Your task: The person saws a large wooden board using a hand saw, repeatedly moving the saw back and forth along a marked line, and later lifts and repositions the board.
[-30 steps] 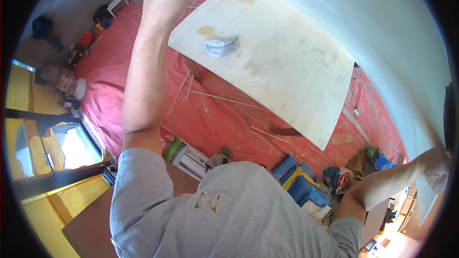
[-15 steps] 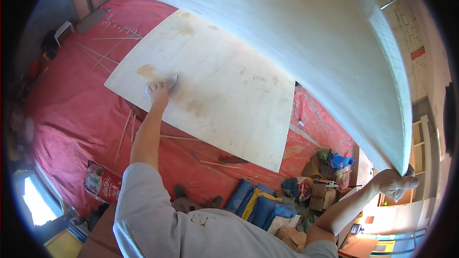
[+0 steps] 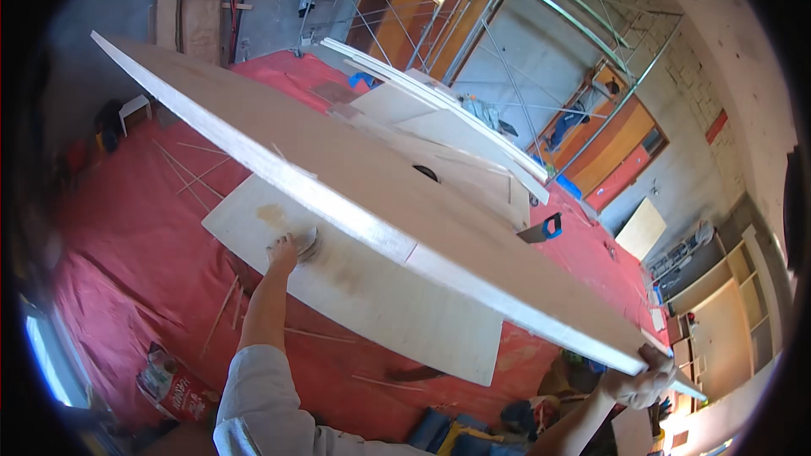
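My left hand (image 3: 282,251) is down on the white board (image 3: 405,325), its fingers curled onto a folded grey cloth (image 3: 308,243). Above that board a long, tilted panel (image 3: 465,236) crosses the view diagonally, brown face showing and pale edge toward me. My right hand (image 3: 639,380) grips this panel's near edge at the lower right, fingers wrapped round it. The panel hides the far part of the white board. A handsaw (image 3: 541,228) with a blue-and-black handle shows along the panel's far side.
Stacked pale boards (image 3: 439,105) and metal scaffolding (image 3: 507,59) stand behind. Red sheeting (image 3: 135,228) covers the floor, with thin sticks (image 3: 220,312), a printed bag (image 3: 173,384) and blue bundles (image 3: 435,431). Wooden shelving (image 3: 726,321) is at right, leaning planks (image 3: 169,8) at back left.
My left hand came down from high up onto the cloth. The big panel has tipped down from overhead, now showing its brown face; my right hand stays on its edge. The view swung toward the room's back.
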Demonstrator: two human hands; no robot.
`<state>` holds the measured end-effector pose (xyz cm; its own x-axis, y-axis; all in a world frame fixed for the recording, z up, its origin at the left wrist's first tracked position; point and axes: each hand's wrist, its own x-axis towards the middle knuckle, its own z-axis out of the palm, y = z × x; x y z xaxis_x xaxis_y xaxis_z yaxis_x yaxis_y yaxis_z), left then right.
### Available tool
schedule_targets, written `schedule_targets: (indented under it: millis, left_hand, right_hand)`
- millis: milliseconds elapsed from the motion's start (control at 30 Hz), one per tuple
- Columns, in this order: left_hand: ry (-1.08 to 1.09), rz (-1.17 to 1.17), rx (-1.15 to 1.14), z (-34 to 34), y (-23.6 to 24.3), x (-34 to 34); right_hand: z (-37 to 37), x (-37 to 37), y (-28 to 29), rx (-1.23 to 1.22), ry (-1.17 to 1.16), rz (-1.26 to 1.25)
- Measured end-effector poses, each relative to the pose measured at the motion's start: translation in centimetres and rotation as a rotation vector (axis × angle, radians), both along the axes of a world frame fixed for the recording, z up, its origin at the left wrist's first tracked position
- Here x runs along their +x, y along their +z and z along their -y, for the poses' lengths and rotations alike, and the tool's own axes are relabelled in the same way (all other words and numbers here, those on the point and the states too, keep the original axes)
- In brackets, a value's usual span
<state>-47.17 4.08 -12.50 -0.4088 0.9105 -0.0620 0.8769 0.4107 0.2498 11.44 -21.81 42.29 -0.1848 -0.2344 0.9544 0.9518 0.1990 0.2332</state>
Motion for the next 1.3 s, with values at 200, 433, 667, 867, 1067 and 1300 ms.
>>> schedule_targets:
  millis: [200, 433, 667, 867, 1067, 1300]
  left_hand:
    - [0.305, 0.474, 0.465, 8.2, -1.9, -3.9]
    - [0.381, 0.603, 1.679, 27.0, 26.1, -5.7]
    - [0.247, -0.554, 1.389, 27.7, 59.3, -8.9]
    - [-0.352, -0.326, 1.155, 28.4, 53.6, 4.2]
    - [0.183, 1.97, 1.231, 35.1, 42.1, 14.7]
    - [-0.063, 1.952, 1.317, 29.0, 48.9, 21.0]
  right_hand:
    - [1.3, -1.5, -1.0, 0.058, -0.035, 0.063]
    - [1.5, 0.3, -2.3, 0.131, -0.138, 0.195]
    - [3.1, -0.4, -4.2, 0.031, -0.094, 0.083]
    - [4.0, 0.2, -5.5, -0.03, -0.064, 0.064]
    - [5.4, -0.9, -5.4, -0.119, -0.058, 0.018]
    - [6.1, -0.3, -6.1, -0.119, -0.035, 0.012]
